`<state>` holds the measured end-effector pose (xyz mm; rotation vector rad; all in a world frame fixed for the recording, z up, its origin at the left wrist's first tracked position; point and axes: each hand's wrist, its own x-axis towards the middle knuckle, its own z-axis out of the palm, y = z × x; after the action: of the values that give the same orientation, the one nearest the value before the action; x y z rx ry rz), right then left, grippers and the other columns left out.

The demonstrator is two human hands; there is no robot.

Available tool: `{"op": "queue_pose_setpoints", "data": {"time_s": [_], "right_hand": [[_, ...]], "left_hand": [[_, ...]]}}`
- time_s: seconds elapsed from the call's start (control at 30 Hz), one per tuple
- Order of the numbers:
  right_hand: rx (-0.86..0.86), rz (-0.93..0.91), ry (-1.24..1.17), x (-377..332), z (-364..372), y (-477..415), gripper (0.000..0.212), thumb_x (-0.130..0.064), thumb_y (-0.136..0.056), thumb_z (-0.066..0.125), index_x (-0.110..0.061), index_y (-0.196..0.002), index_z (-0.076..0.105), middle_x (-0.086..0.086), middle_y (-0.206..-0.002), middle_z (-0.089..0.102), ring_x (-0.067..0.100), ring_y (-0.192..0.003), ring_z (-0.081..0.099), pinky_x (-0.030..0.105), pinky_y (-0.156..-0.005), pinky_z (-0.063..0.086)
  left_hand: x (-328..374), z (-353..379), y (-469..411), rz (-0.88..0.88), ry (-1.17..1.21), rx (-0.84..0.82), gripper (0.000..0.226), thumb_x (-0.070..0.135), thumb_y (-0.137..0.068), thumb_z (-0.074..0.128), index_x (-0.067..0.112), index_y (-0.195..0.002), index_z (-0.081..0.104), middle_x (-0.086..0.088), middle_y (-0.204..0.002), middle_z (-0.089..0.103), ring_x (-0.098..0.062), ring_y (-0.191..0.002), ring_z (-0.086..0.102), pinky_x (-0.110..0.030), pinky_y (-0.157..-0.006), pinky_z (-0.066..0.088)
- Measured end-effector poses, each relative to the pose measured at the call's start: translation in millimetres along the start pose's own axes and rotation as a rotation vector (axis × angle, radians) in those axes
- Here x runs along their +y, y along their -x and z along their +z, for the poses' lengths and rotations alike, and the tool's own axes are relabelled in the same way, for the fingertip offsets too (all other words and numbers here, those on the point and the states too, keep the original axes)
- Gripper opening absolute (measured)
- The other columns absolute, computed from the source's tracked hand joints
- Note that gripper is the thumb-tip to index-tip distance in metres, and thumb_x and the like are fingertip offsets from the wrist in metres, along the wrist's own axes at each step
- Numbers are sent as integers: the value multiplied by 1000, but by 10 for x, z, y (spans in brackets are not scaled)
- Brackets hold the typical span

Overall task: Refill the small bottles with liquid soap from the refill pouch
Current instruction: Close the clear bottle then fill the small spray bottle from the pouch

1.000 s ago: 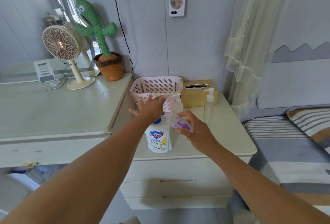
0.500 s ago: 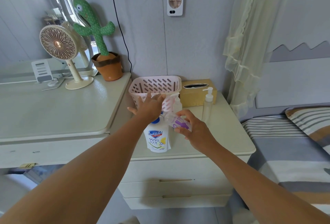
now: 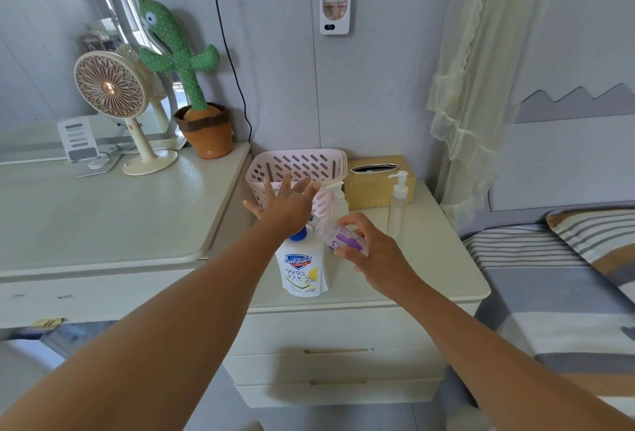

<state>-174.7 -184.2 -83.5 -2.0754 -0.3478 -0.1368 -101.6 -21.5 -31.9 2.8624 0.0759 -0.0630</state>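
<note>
A white Safeguard refill pouch [image 3: 303, 269] with a blue cap stands on the nightstand [image 3: 429, 269]. My right hand [image 3: 372, 255] grips a small clear bottle with purple print [image 3: 343, 237], tilted with its neck toward the pouch cap. My left hand [image 3: 287, 205] hovers above the pouch cap with fingers spread, holding nothing. Behind my hands stands a small white pump bottle [image 3: 338, 202], partly hidden. A taller clear pump bottle [image 3: 398, 205] stands upright to the right.
A pink slotted basket [image 3: 299, 164] and a tan tissue box [image 3: 376, 183] sit at the back of the nightstand. A dresser on the left carries a desk fan [image 3: 113, 94] and a plush cactus [image 3: 192, 87]. A striped bed [image 3: 556, 279] lies to the right.
My left hand has opened wider and lifted slightly toward the basket. My right hand holds the purple-print bottle in nearly the same place.
</note>
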Motion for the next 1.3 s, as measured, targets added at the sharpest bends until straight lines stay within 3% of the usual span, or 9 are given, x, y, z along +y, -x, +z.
{"op": "queue_pose_setpoints", "data": {"time_s": [0.17, 0.37, 0.67, 0.93, 1.3], "right_hand": [[-15, 31, -2, 7, 16, 15, 39, -25, -90, 62, -26, -125, 45, -6, -108, 52, 10, -89, 53, 9, -65, 46], [-11, 16, -29, -48, -41, 10, 38, -24, -89, 63, -26, -124, 47, -6, -106, 54, 8, -88, 53, 14, -69, 49], [-19, 32, -14, 16, 12, 15, 40, -25, -90, 63, -26, -125, 45, -6, -108, 53, 11, -90, 53, 10, -65, 46], [4, 15, -14, -47, -49, 10, 39, -24, -90, 62, -26, -125, 46, -6, -109, 52, 11, -94, 54, 14, -69, 50], [-5, 38, -23, -6, 10, 35, 40, -26, -90, 62, -26, -126, 45, -7, -109, 52, 12, -96, 54, 16, -73, 51]], "left_hand": [[11, 21, 33, -15, -14, -39, 45, 41, -104, 17, 45, -148, 13, 2, -161, -4, -37, -144, -16, -75, -104, -6], [7, -40, -41, -28, 29, -38, 52, 57, -98, 9, 44, -149, 12, 3, -161, -6, -32, -145, -17, -71, -103, -13], [11, 34, 39, -18, 6, -45, 45, 41, -104, 17, 44, -148, 15, 2, -161, -5, -37, -145, -15, -75, -104, -7], [43, -39, -45, -41, 52, -30, 56, 60, -97, 9, 43, -149, 15, 4, -161, -4, -31, -146, -14, -70, -104, -12], [18, 13, 17, -28, 10, -51, 45, 45, -103, 16, 45, -148, 15, 2, -161, -5, -36, -145, -15, -74, -104, -8]]}}
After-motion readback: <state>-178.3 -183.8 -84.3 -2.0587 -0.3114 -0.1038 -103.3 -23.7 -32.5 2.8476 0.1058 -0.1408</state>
